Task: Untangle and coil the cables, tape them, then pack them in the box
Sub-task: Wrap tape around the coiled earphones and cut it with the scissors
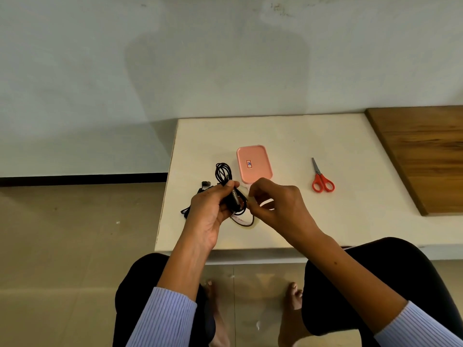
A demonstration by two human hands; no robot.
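Observation:
My left hand (pixel 213 209) grips a coiled black cable (pixel 238 201) just above the white table (pixel 288 136). Loops of black cable (pixel 223 171) stick up past its fingers. My right hand (pixel 275 204) pinches something small and pale beside the coil; what it is I cannot tell. A black earphone cable (pixel 200 191) lies on the table to the left, partly hidden by my left hand. A thin brownish cable loop (pixel 246 225) lies under my hands. The pink box (pixel 254 164) stands shut just beyond my hands.
Red-handled scissors (pixel 322 181) lie to the right of the box. A wooden board (pixel 423 156) covers the table's right end. The table's left edge runs close to the earphone cable. My knees sit below the front edge.

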